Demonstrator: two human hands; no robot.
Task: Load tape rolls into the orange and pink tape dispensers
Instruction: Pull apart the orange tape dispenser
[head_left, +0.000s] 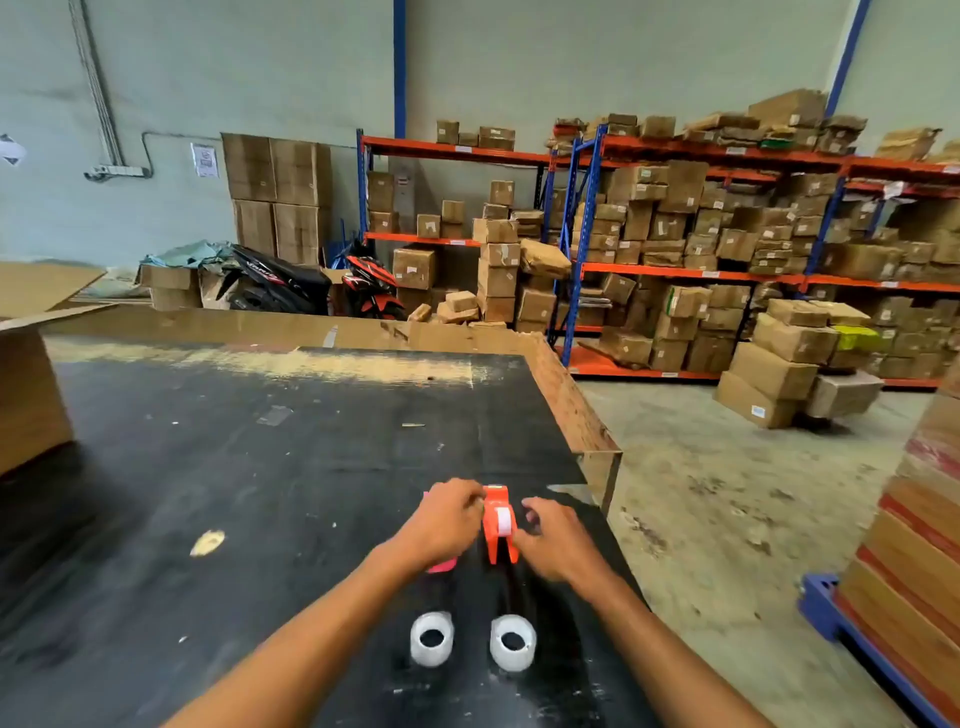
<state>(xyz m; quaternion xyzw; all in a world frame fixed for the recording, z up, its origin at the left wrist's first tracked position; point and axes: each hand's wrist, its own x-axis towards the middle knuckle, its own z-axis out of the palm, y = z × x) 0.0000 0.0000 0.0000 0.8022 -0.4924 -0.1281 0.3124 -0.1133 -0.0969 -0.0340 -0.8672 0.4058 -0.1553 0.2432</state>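
Two tape rolls (431, 638) (512, 642) lie at 6 o'clock from both hands. Left hand (445, 525) and right hand (551, 540) pinch the orange dispenser (500, 525) standing between them, long side toward 12. Pink dispenser (442, 565) peeks under the left hand.

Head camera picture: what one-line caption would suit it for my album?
Both hands, left and right, work at an orange tape dispenser on a black table, two tape rolls waiting nearby.
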